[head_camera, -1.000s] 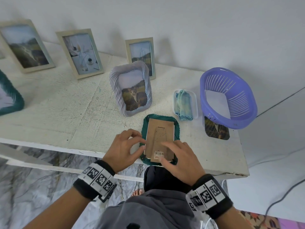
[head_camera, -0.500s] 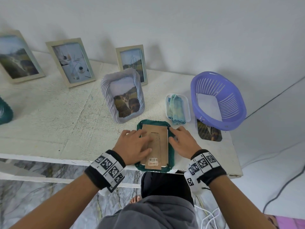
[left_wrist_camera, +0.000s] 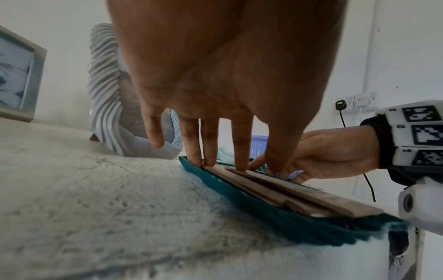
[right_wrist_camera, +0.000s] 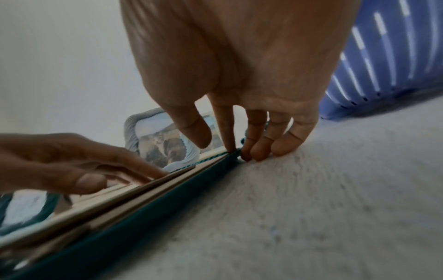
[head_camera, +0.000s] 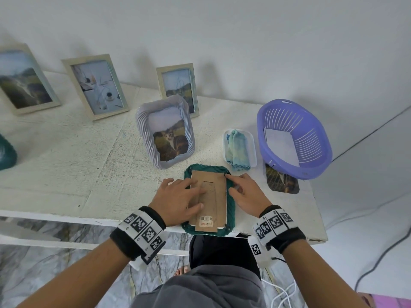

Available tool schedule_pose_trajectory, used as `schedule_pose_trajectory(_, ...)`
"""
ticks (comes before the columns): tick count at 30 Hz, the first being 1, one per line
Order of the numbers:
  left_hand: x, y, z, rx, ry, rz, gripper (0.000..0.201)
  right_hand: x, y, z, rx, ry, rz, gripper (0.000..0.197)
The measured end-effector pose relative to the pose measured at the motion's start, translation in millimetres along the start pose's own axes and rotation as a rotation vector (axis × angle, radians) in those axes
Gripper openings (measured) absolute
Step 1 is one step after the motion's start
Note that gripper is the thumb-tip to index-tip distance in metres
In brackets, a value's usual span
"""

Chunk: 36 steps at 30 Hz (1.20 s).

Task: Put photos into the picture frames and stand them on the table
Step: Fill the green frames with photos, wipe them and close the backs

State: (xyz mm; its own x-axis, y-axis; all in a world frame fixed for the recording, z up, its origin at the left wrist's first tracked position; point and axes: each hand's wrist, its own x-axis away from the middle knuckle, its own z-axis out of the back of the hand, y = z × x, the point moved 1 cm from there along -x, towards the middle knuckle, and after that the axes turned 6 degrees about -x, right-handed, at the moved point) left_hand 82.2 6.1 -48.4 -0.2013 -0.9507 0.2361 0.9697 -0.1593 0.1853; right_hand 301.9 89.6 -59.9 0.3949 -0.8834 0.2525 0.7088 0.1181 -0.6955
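Observation:
A teal ribbed frame (head_camera: 231, 210) lies face down at the table's front edge, its brown backing board (head_camera: 214, 196) facing up. My left hand (head_camera: 180, 198) presses flat on the board's left side with straight fingers (left_wrist_camera: 239, 151). My right hand (head_camera: 246, 192) sits at the frame's right rim; its index finger (head_camera: 232, 177) touches the small clip at the far right corner, and the other fingertips (right_wrist_camera: 261, 149) rest on the table beside the teal frame (right_wrist_camera: 120, 227). A loose photo (head_camera: 282, 183) lies flat by the basket.
A lilac ribbed frame (head_camera: 165, 132) with a cat photo stands just behind. Three pale frames (head_camera: 95, 85) stand along the wall. A small tub with a blue cloth (head_camera: 239, 150) and a purple basket (head_camera: 293, 138) holding paper sit to the right. Another teal frame (head_camera: 6, 152) is at far left.
My right hand has moved from the board's lower middle to the frame's right rim, its index finger reaching the far right corner. My left hand slid further onto the board.

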Motion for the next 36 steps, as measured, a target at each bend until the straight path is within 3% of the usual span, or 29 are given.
schedule_pose_trajectory(4, -1.0, -9.3, -1.5, 0.067, 0.012, -0.062, 0.082, 16.0, -18.1, -4.5, 0.216, -0.004, 0.054, 0.054)
schedule_pose_trajectory(7, -4.9, -19.1, 0.5, 0.238, 0.028, -0.070, 0.082, 21.1, -23.3, -10.7, 0.389, -0.015, 0.048, 0.058)
schedule_pose_trajectory(10, -10.0, -25.0, -1.7, 0.393, 0.167, -0.010, 0.075, 18.7, -23.3, -12.2, 0.424, -0.010, 0.029, 0.060)
schedule_pose_trajectory(13, -15.0, -29.3, -5.1, 0.372, 0.287, 0.074, 0.073, 17.7, -22.6, -13.8, 0.432, 0.000, 0.028, 0.061)
schedule_pose_trajectory(17, -21.1, -30.1, -2.1, 0.303, 0.136, 0.116, 0.078, 19.8, -21.2, -14.2, 0.429, 0.005, 0.019, 0.062)
schedule_pose_trajectory(21, -25.5, -31.3, -0.5, 0.420, 0.079, 0.155, 0.100, 20.0, -21.6, -14.0, 0.429, -0.004, 0.016, 0.061)
schedule_pose_trajectory(24, -26.6, -33.3, -2.8, 0.473, 0.037, 0.182, 0.096, 20.0, -20.9, -14.1, 0.429, -0.009, 0.011, 0.062)
schedule_pose_trajectory(36, -24.3, -31.1, 0.6, 0.445, 0.079, 0.179, 0.093, 20.3, -22.0, -15.2, 0.450, -0.003, -0.001, 0.073)
